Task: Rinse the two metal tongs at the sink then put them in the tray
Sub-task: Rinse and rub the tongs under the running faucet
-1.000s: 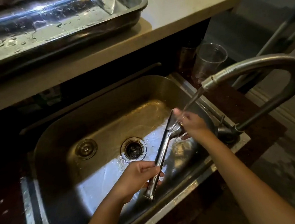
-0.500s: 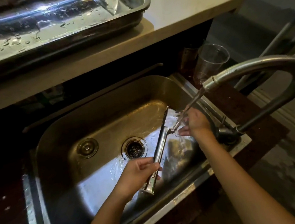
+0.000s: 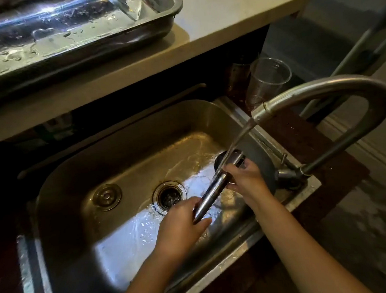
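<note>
Over the steel sink (image 3: 77,160), I hold metal tongs (image 3: 211,191) slanted under the running water from the faucet (image 3: 321,85). My left hand (image 3: 182,225) grips the near, lower end of the tongs. My right hand (image 3: 245,179) holds their far end, right where the stream lands. Up on the counter at the top left sits the wet metal tray (image 3: 161,26), and a shiny metal piece (image 3: 130,3) lies in it, cut off by the frame's edge; I cannot tell what it is.
A drain (image 3: 169,196) and a round stopper (image 3: 107,197) lie in the sink floor. A clear plastic cup (image 3: 267,80) stands behind the sink's right corner. The pale counter (image 3: 234,6) overhangs the sink's back. Floor lies to the right.
The tongs have turned from steep to a flatter slant toward the right, and my right hand has slid onto their far end under the stream. My left hand moved slightly right.
</note>
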`<action>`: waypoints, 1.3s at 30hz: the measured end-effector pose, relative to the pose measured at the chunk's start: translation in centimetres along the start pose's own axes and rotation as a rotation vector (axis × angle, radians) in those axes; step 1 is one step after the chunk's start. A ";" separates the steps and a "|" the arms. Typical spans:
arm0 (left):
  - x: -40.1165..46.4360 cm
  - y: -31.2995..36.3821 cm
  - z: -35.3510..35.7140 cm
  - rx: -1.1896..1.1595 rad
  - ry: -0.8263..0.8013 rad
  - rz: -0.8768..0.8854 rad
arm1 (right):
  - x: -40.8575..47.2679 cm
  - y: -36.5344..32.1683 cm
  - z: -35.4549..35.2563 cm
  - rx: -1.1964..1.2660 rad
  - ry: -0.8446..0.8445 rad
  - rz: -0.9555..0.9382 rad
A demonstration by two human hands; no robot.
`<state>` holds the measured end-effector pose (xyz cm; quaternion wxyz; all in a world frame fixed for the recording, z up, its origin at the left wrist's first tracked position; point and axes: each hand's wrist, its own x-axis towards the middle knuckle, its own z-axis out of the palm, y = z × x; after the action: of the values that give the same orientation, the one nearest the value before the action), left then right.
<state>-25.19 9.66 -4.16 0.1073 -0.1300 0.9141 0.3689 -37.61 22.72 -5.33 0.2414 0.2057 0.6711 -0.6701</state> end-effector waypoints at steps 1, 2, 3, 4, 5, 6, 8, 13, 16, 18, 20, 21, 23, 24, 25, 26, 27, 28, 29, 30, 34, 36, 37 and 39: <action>0.5 0.0 -0.3 -0.127 -0.101 -0.043 | 0.0 -0.1 0.0 -0.017 -0.023 -0.019; 0.8 0.0 -0.7 -0.266 -0.191 -0.067 | 0.0 -0.2 0.0 -0.035 -0.045 -0.040; 0.9 -0.2 -0.9 -0.395 -0.260 -0.087 | 0.1 -0.3 0.0 -0.048 -0.064 -0.053; 1.0 -0.4 -1.2 -0.488 -0.309 -0.118 | 0.1 -0.4 0.0 -0.064 -0.078 -0.057; 0.9 -0.6 -1.3 -0.556 -0.342 -0.149 | 0.0 -0.4 0.1 -0.097 -0.085 -0.049; 0.8 -0.8 -1.4 -0.609 -0.369 -0.176 | -0.1 -0.3 0.2 -0.157 -0.082 -0.043; 0.6 -0.9 -1.3 -0.678 -0.395 -0.207 | -0.2 -0.4 0.4 -0.352 -0.071 -0.077; 0.3 -0.6 -0.7 -0.748 -0.360 -0.245 | 0.4 -1.9 0.9 -0.589 0.110 -0.302; 0.6 -0.5 -0.6 -0.754 -0.333 -0.240 | 1.0 -3.2 0.4 -0.511 0.158 -0.386; 0.9 -0.5 -0.5 -0.741 -0.313 -0.239 | 1.0 -3.6 0.0 -0.411 0.123 -0.328; 1.1 -0.6 -0.7 -0.736 -0.312 -0.223 | 1.0 -3.4 -0.3 -0.284 -0.035 -0.296; 1.2 -0.7 -0.8 -0.737 -0.315 -0.213 | 1.0 -3.2 -0.5 -0.258 -0.120 -0.270; 1.4 -1.0 -0.9 -0.732 -0.312 -0.208 | 1.0 -2.7 -0.8 -0.216 -0.208 -0.250; 1.5 -1.1 -0.9 -0.729 -0.308 -0.212 | 1.1 -2.7 -0.9 -0.213 -0.189 -0.263; 1.5 -1.3 -0.7 -0.736 -0.308 -0.219 | 1.0 -3.1 -0.9 -0.177 -0.160 -0.258; 1.5 -1.4 -0.5 -0.749 -0.309 -0.231 | 1.0 -3.3 -0.8 -0.137 -0.126 -0.245; 1.5 -1.5 -0.4 -0.760 -0.313 -0.240 | 1.0 -3.6 -0.9 -0.083 -0.107 -0.200; 1.4 -1.5 -0.3 -0.772 -0.317 -0.245 | 1.0 -3.7 -1.0 -0.038 -0.116 -0.177; 1.5 -1.7 -0.2 -0.784 -0.319 -0.247 | 0.8 -3.8 -1.1 -0.018 -0.151 -0.174; 1.5 -1.7 -0.2 -0.805 -0.319 -0.248 | 0.8 -3.6 -1.1 -0.020 -0.212 -0.193; 1.9 -1.7 -0.2 -0.811 -0.315 -0.218 | 0.5 -2.5 -1.0 -0.016 -0.239 -0.221; 2.1 -1.8 -0.2 -0.788 -0.333 -0.205 | 0.6 -2.4 -0.8 0.003 -0.198 -0.242; 2.1 -1.9 -0.1 -0.789 -0.343 -0.210 | 0.6 -2.4 -0.7 -0.010 -0.184 -0.264; 2.4 -1.8 -0.1 -0.782 -0.368 -0.216 | 0.8 -2.6 -0.6 -0.019 -0.142 -0.300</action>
<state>-26.89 7.98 -5.96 0.2488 -0.1877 0.6525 0.6907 -39.85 23.20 -3.78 0.1876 0.0531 0.6820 -0.7049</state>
